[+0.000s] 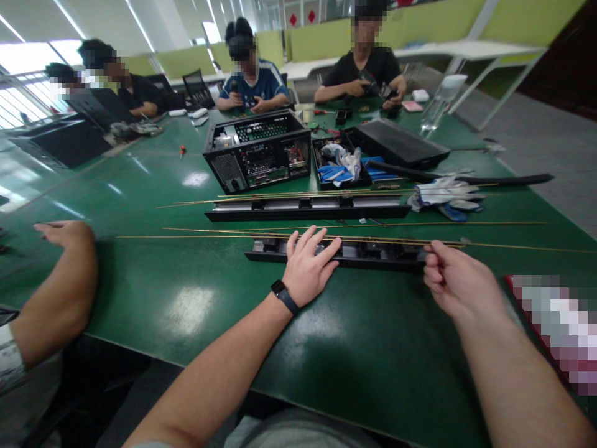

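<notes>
My left hand [310, 267], with a dark watch on its wrist, lies with spread fingers over the middle of a long black rail [373, 260] and the thin golden rods [224, 234] along its top. At the rail's right end, my right hand [459, 277] is closed with thumb and fingertips pinched together. What it pinches is hidden; the rods run right beside its fingertips. Black blocks [370, 249] sit inside the rail's channel. Parallel to it, farther back, lies a second black rail [303, 213] with more rods across it.
Work gloves [448, 194] lie right of the far rail. Behind are an open computer case [259, 155], a black box of gloves [340, 167], a black panel [401, 142] and a water bottle [441, 102]. Another person's arm [69, 280] rests at left. Several people sit across the green table [153, 298].
</notes>
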The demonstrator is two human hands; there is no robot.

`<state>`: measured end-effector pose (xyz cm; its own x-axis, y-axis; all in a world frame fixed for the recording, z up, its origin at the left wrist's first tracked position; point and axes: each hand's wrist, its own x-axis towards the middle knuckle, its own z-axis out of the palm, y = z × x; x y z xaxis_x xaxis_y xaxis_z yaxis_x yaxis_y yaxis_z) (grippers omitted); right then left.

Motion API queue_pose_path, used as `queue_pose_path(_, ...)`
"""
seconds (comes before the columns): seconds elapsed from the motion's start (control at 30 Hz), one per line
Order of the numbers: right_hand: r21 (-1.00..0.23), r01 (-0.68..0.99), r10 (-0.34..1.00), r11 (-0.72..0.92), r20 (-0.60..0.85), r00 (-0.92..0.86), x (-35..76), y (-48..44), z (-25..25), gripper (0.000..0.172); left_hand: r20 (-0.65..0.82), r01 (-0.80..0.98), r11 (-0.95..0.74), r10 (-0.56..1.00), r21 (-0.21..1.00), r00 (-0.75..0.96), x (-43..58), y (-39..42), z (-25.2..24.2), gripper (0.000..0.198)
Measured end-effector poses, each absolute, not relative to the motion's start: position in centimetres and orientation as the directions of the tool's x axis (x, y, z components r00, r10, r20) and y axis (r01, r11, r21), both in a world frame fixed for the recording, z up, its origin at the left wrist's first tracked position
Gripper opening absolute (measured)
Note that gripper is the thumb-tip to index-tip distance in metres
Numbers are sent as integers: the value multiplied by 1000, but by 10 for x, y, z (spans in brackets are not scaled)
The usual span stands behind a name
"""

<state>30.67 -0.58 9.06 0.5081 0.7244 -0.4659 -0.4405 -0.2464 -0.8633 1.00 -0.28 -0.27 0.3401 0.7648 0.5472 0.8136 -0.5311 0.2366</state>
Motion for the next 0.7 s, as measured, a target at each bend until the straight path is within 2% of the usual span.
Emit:
queue_pose_path(0.37, -869, -442, 738, -223, -447, 506, 315, -2, 78, 34, 563, 806, -541, 754, 241, 338, 10, -3, -4, 50)
queue_pose_path(0.7, -864, -441, 723, -244, -465, 511, 310, -4, 87, 41, 560, 813, -531, 759, 239, 331, 11, -3, -4, 50)
